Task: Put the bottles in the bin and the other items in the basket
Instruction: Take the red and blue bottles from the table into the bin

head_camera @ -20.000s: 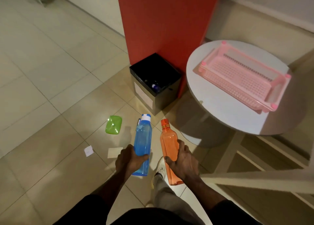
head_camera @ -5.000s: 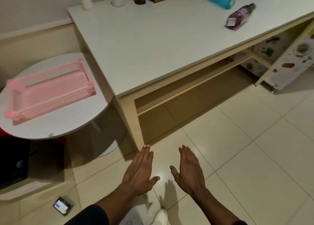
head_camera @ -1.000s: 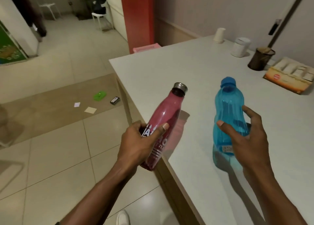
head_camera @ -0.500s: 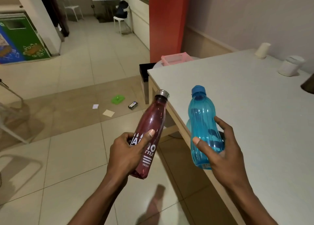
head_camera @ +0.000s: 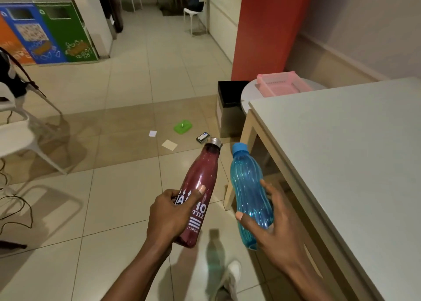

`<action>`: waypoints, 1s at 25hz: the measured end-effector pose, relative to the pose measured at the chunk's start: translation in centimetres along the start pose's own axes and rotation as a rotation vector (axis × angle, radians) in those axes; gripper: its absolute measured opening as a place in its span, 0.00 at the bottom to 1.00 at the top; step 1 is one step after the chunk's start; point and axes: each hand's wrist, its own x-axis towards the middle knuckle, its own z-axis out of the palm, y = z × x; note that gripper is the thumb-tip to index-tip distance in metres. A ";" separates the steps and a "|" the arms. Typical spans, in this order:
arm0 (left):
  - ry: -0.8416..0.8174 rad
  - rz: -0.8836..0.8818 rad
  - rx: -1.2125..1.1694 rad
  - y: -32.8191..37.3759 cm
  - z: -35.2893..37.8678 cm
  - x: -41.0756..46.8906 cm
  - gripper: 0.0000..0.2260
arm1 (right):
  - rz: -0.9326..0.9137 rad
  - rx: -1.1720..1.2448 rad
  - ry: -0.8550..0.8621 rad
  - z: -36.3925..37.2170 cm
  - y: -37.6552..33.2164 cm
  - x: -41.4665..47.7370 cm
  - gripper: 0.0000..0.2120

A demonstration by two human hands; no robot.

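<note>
Left grip [head_camera: 168,216] wraps the maroon bottle [head_camera: 202,175], right grip [head_camera: 273,228] the blue bottle [head_camera: 248,187]; both necks point far toward the black bin [head_camera: 229,92], slightly nearer the right grip.

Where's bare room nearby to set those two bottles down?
The long white tabletop on the right looks bare. Pale floor tiles between the white chair and the table leg are free. Crowded: the floor before the black square bin, with a green plastic lid, paper scraps, a dark box; the pink plastic basket occupies the round table.
</note>
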 end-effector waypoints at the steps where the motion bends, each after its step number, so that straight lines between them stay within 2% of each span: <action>1: 0.008 -0.009 0.009 -0.2 0.0 1.1 0.24 | 0.001 -0.030 -0.017 0.7 0.3 1.3 0.46; 5: 0.054 -0.065 0.039 0.2 0.1 6.2 0.23 | 0.028 -0.038 -0.071 3.6 1.2 8.1 0.44; 10: 0.124 -0.074 0.118 3.6 0.3 13.1 0.30 | 0.081 -0.054 -0.110 7.1 1.5 16.7 0.44; 13: 0.167 -0.065 0.154 5.4 0.6 17.6 0.27 | 0.094 -0.096 -0.155 8.9 1.8 21.7 0.46; 15: 0.164 -0.070 0.194 6.3 0.6 20.3 0.26 | 0.127 -0.115 -0.185 9.9 2.0 24.5 0.47; 20: 0.117 -0.150 0.132 6.6 0.1 26.2 0.33 | 0.218 -0.082 -0.249 12.9 1.8 30.5 0.50; 22: 0.113 -0.171 0.118 6.3 -0.7 29.6 0.31 | 0.228 -0.112 -0.242 14.8 1.3 33.0 0.49; 25: 0.070 -0.135 0.235 6.4 -2.2 34.9 0.23 | 0.221 -0.223 -0.209 17.7 0.4 36.8 0.47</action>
